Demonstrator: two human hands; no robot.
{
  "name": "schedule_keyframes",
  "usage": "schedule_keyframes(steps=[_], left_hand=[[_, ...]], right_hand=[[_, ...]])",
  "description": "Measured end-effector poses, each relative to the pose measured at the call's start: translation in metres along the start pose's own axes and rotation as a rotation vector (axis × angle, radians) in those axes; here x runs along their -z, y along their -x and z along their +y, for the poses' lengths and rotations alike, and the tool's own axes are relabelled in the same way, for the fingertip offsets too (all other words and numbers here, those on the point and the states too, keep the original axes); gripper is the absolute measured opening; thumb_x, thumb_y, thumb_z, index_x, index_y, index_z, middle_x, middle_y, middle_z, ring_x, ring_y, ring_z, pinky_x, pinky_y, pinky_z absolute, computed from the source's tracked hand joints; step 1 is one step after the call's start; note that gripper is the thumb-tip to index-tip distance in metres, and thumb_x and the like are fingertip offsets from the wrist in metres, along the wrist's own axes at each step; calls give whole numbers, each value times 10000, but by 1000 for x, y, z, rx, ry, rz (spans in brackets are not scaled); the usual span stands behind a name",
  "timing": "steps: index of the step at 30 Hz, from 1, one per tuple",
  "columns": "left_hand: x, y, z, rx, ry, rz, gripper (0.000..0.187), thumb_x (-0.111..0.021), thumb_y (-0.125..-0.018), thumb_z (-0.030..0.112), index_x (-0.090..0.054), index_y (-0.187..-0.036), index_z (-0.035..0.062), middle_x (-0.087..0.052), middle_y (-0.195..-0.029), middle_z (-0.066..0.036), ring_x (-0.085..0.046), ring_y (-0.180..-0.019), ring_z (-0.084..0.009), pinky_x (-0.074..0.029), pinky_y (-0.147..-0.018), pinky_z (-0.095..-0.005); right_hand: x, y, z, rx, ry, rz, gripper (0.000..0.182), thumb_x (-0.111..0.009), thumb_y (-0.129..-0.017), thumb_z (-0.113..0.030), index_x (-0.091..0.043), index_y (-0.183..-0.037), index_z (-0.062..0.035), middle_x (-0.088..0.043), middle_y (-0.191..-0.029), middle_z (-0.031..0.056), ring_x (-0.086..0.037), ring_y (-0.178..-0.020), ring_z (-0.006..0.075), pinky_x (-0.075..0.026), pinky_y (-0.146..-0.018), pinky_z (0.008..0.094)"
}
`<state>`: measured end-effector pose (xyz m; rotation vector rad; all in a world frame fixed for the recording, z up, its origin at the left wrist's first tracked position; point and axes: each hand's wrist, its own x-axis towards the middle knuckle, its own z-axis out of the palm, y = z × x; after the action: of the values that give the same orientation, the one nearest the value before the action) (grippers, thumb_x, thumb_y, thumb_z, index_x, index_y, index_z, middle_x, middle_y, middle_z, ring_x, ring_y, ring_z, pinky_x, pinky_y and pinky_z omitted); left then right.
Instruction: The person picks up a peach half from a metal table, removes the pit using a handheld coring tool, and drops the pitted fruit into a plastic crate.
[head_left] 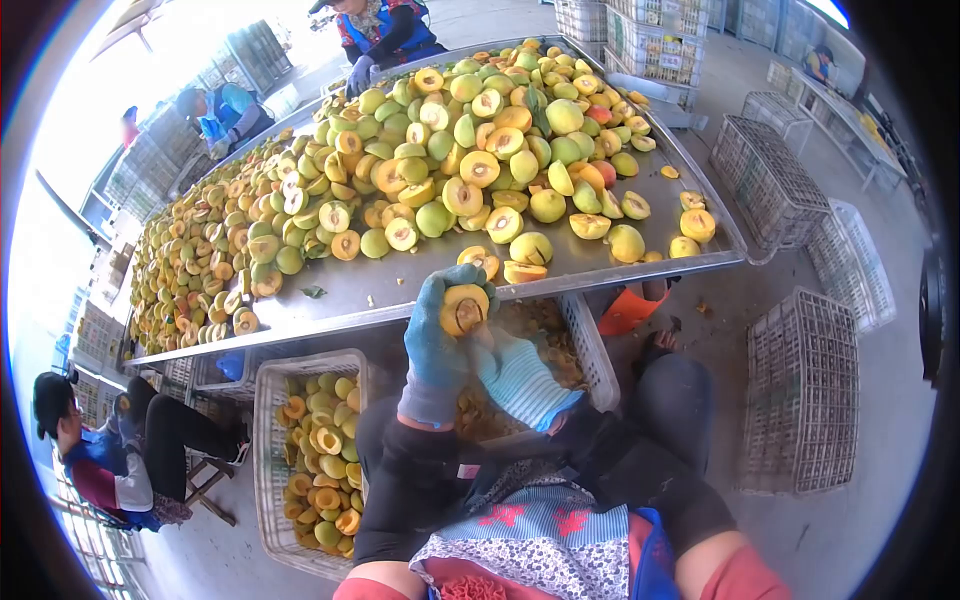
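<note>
My left hand (pixel 435 335), in a blue and grey glove, is closed around a peach half (pixel 464 310). Its orange cut face is turned up toward me, and a dark curved line shows on the flesh around the centre. Just below and to the right, my right hand (pixel 525 378), in a light blue striped glove, reaches up to the fruit. Its fingertips are blurred and seem closed; whatever they hold is hard to make out. Beneath both hands, a crate (pixel 597 360) contains peelings or fruit scraps. Left of my legs stands a white crate (pixel 262 440) of peach halves.
A metal table (pixel 390 300) in front bears a big heap of cut peaches (pixel 450 150). Co-workers sit at lower left (pixel 95 450) and stand behind the table (pixel 385 30). Plastic crates (pixel 800 390) stand on the right. An orange object (pixel 632 308) lies under the table edge.
</note>
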<state>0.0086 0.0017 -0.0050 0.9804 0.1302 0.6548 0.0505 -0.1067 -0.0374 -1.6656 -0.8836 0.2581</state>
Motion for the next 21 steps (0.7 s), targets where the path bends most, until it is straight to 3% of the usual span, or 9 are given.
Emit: schedule_keyframes(steps=[1, 6, 9, 12, 15, 18, 20, 21], left_hand=[[-1, 1, -2, 52, 117, 41, 423, -439, -1023, 348, -580, -1174, -21, -627, -1136, -168, -637, -1013, -304, -542, -892, -451], [4, 6, -7, -111, -117, -24, 396, -431, -1030, 351, -575, -1148, 2, -634, -1105, -156, -627, -1034, -294, -528, -917, -444], [13, 6, -8, -161, -181, -90, 395, -417, -1035, 353, -576, -1141, 7, -634, -1092, -153, -628, -1018, -288, -527, -910, -438], [12, 13, -4, -198, -295, -131, 398, -408, -1038, 351, -580, -1137, 6, -635, -1095, -154, -632, -1001, -289, -529, -897, -436], [9, 16, 0, -212, -379, -139, 397, -404, -1038, 345, -586, -1129, 4, -639, -1095, -158, -637, -983, -289, -531, -887, -435], [10, 15, -1, -191, -333, -123, 347, -529, -976, 274, -559, -1148, -27, -624, -1061, -142, -632, -940, -245, -531, -822, -354], [8, 13, 4, -56, -157, -137, 381, -535, -971, 280, -551, -1183, -35, -626, -1058, -147, -637, -947, -263, -539, -815, -362], [8, 11, 12, 70, -12, -160, 417, -478, -996, 321, -557, -1208, -29, -637, -1071, -161, -644, -971, -302, -548, -840, -410]], right_hand=[[-3, 2, 2, -28, -60, -20, 327, -551, -957, -308, -594, -969, 16, -645, -815, 280, -636, -806, 463, -510, -663, 489], [1, 5, -4, -98, -275, -121, 363, -534, -968, -326, -625, -976, 25, -661, -846, 263, -647, -834, 442, -520, -701, 452], [5, 2, 4, 6, -7, -146, 372, -528, -975, -331, -629, -978, 28, -663, -830, 241, -657, -788, 390, -514, -703, 423], [-1, 7, 8, -2, -47, -106, 376, -535, -970, -331, -631, -979, 33, -667, -852, 235, -658, -811, 374, -510, -725, 414], [-6, 17, -3, -194, -284, -179, 362, -541, -962, -322, -631, -989, 28, -670, -885, 244, -652, -867, 407, -512, -748, 430], [2, 18, -12, -217, -367, -235, 353, -536, -960, -322, -637, -1003, 13, -669, -913, 252, -637, -910, 429, -512, -761, 447], [6, 14, -3, -117, -218, -229, 368, -532, -964, -349, -636, -1006, 2, -669, -909, 247, -642, -886, 423, -514, -753, 453], [9, 12, 0, -66, -142, -226, 376, -530, -965, -362, -635, -1007, -4, -670, -907, 245, -644, -874, 419, -514, -750, 456]])
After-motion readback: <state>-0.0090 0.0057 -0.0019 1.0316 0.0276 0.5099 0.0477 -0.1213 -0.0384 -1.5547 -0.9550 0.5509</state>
